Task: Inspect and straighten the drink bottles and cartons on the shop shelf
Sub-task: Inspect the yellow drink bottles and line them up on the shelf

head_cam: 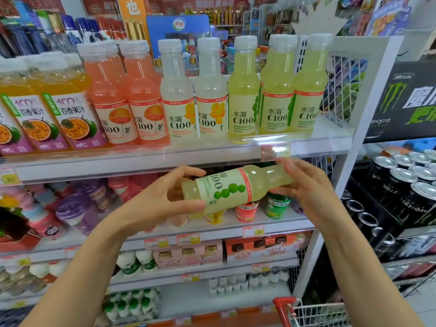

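The lime-green bottle (236,188) lies on its side in mid-air at the centre of the frame, just below the clear front lip of the top shelf (141,161) and in front of the second tier. Its base points to the left of the frame, its neck to the right.

The left hand (165,197) grips the base end, thumb over the top and curled fingers (191,205) underneath, with the pale label showing beside them. The right hand (306,185) pinches the neck end between thumb above and fingers below. The cap is hidden there, probably inside that grip.

The bottle is smooth translucent plastic, waisted at the shoulder, holding cloudy yellow-green liquid. Its glossy label has green dots and a coral band.

On the top shelf, matching green bottles (276,90) stand upright with white ribbed caps, beside paler yellow bottles (177,95) and pink bottles (111,95). Black cans (401,185) with silvery tops fill the right of the frame.
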